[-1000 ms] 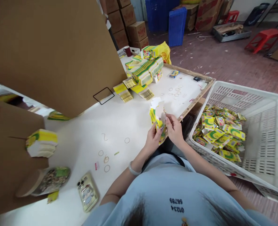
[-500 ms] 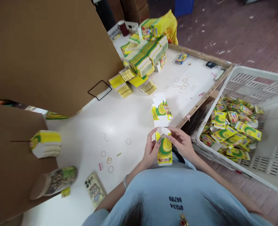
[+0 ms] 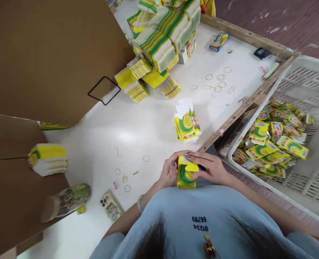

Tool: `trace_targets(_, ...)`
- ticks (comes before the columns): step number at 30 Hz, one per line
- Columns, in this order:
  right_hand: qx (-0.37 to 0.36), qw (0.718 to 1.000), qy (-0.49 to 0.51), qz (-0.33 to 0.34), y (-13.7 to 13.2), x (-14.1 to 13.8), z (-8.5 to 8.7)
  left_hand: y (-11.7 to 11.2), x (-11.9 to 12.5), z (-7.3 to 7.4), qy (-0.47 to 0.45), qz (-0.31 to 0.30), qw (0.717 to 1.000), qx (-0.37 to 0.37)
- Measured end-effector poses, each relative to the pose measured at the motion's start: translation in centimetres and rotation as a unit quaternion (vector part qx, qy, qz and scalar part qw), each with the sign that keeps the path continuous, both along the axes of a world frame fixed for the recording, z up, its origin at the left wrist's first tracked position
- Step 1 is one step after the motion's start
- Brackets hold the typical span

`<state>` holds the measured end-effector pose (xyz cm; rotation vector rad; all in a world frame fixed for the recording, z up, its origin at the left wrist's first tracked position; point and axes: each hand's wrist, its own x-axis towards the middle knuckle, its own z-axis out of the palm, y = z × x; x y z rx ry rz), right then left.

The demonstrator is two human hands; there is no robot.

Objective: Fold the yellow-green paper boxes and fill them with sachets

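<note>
Close in front of my body I hold a small yellow-green carton [image 3: 186,177] upright between both hands. My left hand [image 3: 169,169] grips its left side. My right hand [image 3: 209,166] lies over the top and right side, fingers across the top flap and thumb on the front. The flap is folded over, with a yellow tab hanging down the front. Just beyond my hands, a small stack of flattened cartons [image 3: 187,124] lies on the white table [image 3: 94,144], its white flaps pointing away from me.
A white plastic crate [image 3: 310,180] at the right holds many filled cartons. Bundled flat cartons [image 3: 162,36] are piled at the back. Rubber bands [image 3: 218,88], a phone [image 3: 111,207], a jar [image 3: 67,201] and large cardboard boxes [image 3: 54,61] surround the work area. A wooden edge [image 3: 240,108] borders the table.
The carton's open top end has been folded over, and my right hand has moved onto the flap. The view has tilted down and closer to the table.
</note>
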<state>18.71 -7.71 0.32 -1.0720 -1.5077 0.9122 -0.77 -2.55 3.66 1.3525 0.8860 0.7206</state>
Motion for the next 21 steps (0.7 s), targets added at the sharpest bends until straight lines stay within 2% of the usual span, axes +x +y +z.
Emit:
trace_targets(3,-0.137,0.988,0.076,0.013,0.1,-0.5,0.8,0.5,-0.2,0.3,0.053,0.004,0.999,0.012)
trace_targets(6,-0.258,0.950,0.171,0.023,0.4,-1.3,1.8,1.0,0.0,0.7,0.103,0.005,0.993,0.048)
trace_targets(10,-0.275,0.927,0.251,0.044,1.4,-0.7,2.5,2.0,0.8,1.1,0.101,0.001,0.992,0.073)
trace_targets(15,-0.281,0.915,0.276,0.088,2.3,0.3,2.1,2.7,1.7,1.0,0.095,-0.015,0.992,0.084)
trace_targets(16,-0.276,0.921,0.266,0.070,2.4,0.2,1.9,3.0,1.8,0.9,0.098,-0.030,0.990,0.094)
trace_targets(18,-0.252,0.942,0.220,-0.011,2.3,0.4,1.6,4.2,2.2,0.4,0.105,-0.071,0.983,0.133)
trace_targets(20,-0.205,0.961,0.138,-0.127,1.7,1.9,1.2,6.9,2.8,-0.5,0.133,-0.089,0.966,0.202)
trace_targets(21,-0.178,0.963,0.086,-0.184,1.2,3.3,0.8,8.7,3.2,-1.0,0.155,-0.073,0.955,0.242)
